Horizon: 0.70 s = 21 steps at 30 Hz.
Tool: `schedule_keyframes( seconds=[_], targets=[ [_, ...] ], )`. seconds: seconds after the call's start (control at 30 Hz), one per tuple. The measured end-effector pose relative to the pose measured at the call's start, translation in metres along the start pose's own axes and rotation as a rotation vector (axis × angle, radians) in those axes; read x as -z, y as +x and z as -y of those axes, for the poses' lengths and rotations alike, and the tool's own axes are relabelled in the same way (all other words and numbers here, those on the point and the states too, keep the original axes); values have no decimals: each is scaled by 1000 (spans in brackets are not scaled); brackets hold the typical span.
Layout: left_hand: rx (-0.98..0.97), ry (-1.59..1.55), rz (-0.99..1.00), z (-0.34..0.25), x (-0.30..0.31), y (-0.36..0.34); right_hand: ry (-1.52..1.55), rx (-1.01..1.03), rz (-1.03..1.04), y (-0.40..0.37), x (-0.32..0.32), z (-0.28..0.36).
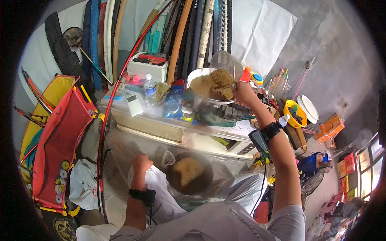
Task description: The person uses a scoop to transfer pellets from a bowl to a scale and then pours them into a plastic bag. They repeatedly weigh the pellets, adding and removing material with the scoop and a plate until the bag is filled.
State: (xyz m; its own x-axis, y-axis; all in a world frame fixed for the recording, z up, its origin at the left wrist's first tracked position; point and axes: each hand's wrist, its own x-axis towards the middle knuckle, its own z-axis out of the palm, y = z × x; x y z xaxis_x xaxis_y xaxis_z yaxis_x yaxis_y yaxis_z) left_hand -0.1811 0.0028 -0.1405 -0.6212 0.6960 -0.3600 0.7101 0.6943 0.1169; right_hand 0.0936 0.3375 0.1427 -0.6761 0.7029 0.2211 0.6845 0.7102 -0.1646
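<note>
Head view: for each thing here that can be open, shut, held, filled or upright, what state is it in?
Right hand: closed on the clear container
Clear container: tilted, brown material at its mouth
White bowl: holding brown material
Left hand: fingers curled, grip unclear
Dark basin: lighter brown material inside
Water bottle: upright, capped
Foam box: open, filled

Right grip (242,91) reaches forward on an extended arm (284,170); left grip (142,163) curls low.
</note>
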Motion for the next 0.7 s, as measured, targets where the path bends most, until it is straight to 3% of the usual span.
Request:
schedule_keyframes(
  seconds=[0.03,0.17,0.2,0.3,0.33,0.53,0.7],
  targets=[
    [-8,-1,3,0,-1,0,-222,132,-35,12,-10,-14],
    [-11,-19,27,-1,4,-2,-456,115,-117,23,-7,-26],
    [-11,-19,27,-1,2,-1,-191,-106,-198,15,-1,-17],
    [-25,-27,29,2,-3,3,-61,-25,-222,26,-19,-70],
    [-17,-35,26,3,-4,4,-63,-26,-223,15,-8,-55],
    [-42,-26,2,-1,2,-2,-309,-169,-95,-37,23,-19],
    [-55,-33,-26,-2,-1,-1,-492,13,-188,-53,26,-6]
  ],
)
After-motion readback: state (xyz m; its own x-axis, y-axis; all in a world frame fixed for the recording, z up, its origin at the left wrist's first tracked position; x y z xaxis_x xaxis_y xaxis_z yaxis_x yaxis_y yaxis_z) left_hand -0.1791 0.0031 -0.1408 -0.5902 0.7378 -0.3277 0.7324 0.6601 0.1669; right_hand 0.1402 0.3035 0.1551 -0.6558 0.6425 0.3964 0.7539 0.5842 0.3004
